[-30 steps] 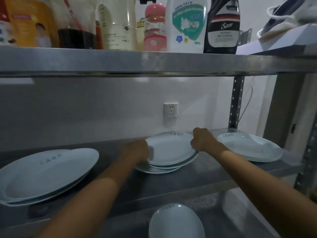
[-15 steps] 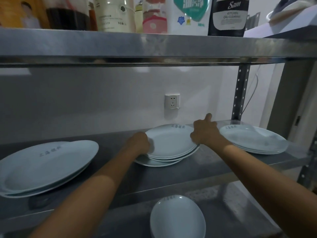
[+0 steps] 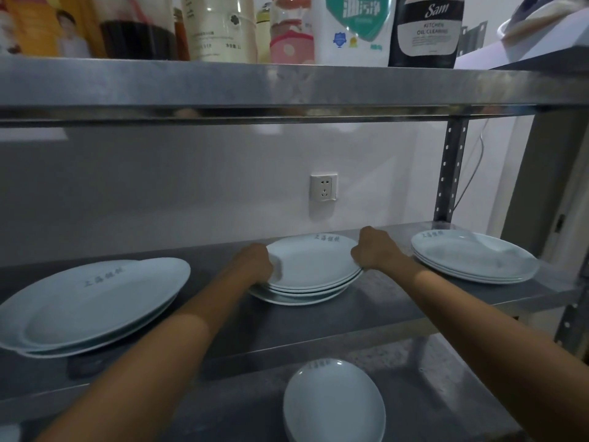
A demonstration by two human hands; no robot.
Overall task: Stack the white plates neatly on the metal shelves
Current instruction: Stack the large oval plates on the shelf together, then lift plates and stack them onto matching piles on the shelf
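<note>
Here both hands, left [image 3: 255, 263] and right [image 3: 374, 252], clasp opposite rims of the middle plate stack [image 3: 310, 269]; bare shelf [image 3: 366, 311] lies before it, other stacks left [image 3: 92, 306] and right [image 3: 475, 256].

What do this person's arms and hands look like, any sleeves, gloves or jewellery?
Both forearms are bare as far as the picture shows: no sleeves in view. The left hand and right hand wear no gloves, and no watch, bracelet or ring shows on either. The dim light hides finer details.
</note>
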